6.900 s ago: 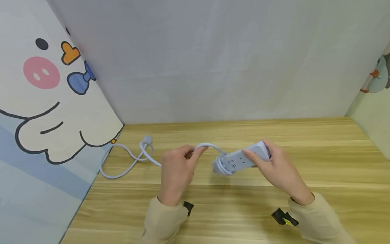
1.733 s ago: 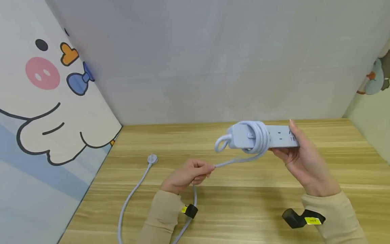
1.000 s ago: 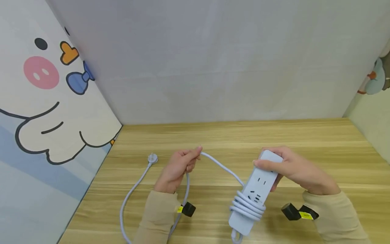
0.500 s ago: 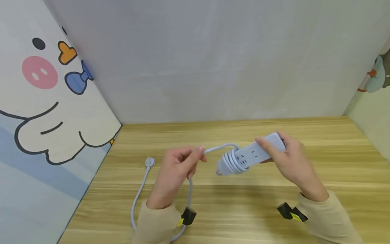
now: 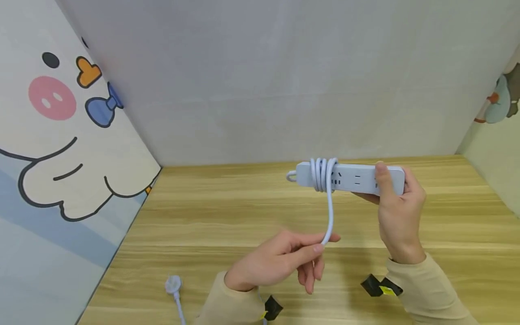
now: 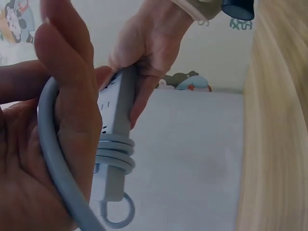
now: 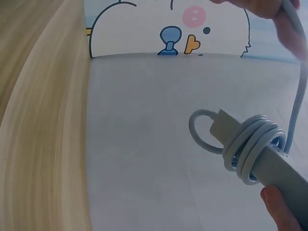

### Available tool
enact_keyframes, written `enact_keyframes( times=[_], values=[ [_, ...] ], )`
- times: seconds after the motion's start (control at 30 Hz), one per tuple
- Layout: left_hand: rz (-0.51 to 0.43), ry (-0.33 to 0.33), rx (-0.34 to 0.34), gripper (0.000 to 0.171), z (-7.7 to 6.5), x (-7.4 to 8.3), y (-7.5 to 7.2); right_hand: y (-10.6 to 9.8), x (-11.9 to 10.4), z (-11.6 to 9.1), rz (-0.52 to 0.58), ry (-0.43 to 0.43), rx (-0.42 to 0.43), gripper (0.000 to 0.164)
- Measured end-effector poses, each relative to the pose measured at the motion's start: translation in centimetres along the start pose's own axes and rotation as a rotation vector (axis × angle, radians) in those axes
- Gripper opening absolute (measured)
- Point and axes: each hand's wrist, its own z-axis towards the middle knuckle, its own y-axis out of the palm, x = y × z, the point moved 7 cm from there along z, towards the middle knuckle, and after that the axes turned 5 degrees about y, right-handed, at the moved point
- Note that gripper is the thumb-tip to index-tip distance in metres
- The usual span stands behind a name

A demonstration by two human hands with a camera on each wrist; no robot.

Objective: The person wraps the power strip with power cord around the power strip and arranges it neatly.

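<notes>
Power strip and cord in two hands, as seen from the head and both wrists. The white power strip (image 5: 345, 177) is suspended above the wood-grain table (image 5: 211, 212), its long axis nearly level and its socket face turned toward the head camera. The right hand (image 5: 401, 212) grips its right end, with the thumb laid across the socket face and fingers behind. Several adjacent turns of the cord (image 5: 330, 212) encircle the strip near its left end, from which a small loop projects. From the coil the cord descends to the left hand (image 5: 284, 259), which holds it between thumb and index finger; the remaining fingers hang loosely curled below. The plug (image 5: 173, 284) lies on the table to the left of the left sleeve (image 5: 233, 302), its lead running out at the lower edge. A black device (image 5: 372, 285) sits at the right wrist, another at the left. Behind stands a pale grey backdrop (image 5: 276, 90); on the left, a panel (image 5: 44, 176) bears a cartoon with a blue bow.
</notes>
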Motion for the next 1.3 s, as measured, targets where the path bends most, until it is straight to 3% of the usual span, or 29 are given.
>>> enact_keyframes(
  times=[0.17,0.33,0.43,0.67,0.8,0.9,0.97,1.1,1.3],
  values=[
    [-0.014,-0.049,-0.067,0.044,0.6,-1.6,0.6,0.0,0.8,0.1,0.140,0.107,0.016,0.021],
    [-0.079,-0.076,-0.056,0.042,1.3,-3.0,0.2,0.5,1.2,-0.2,0.293,0.255,-0.099,0.026],
    [-0.103,-0.088,-0.033,0.038,1.6,-3.6,-0.2,0.7,1.3,-0.3,0.348,0.302,-0.153,0.027],
    [0.021,-0.088,-0.037,0.033,2.4,-4.0,0.4,1.1,2.2,-0.4,0.459,0.394,-0.218,0.027],
    [-0.008,-0.146,0.083,0.030,2.2,-5.2,-1.6,1.0,2.1,0.0,0.495,0.418,-0.257,0.028],
    [-0.013,-0.188,0.134,0.030,1.7,-6.1,-3.3,0.9,1.9,0.2,0.498,0.428,-0.284,0.029],
    [-0.020,-0.213,0.129,0.033,1.4,-6.5,-4.2,0.8,1.9,0.3,0.487,0.440,-0.297,0.030],
    [-0.065,-0.233,0.055,0.040,0.4,-7.0,-5.4,0.8,2.1,0.4,0.444,0.477,-0.342,0.033],
    [-0.076,-0.189,0.004,0.039,-1.3,-7.2,-7.4,0.6,1.9,0.7,0.389,0.487,-0.418,0.037]
  ],
)
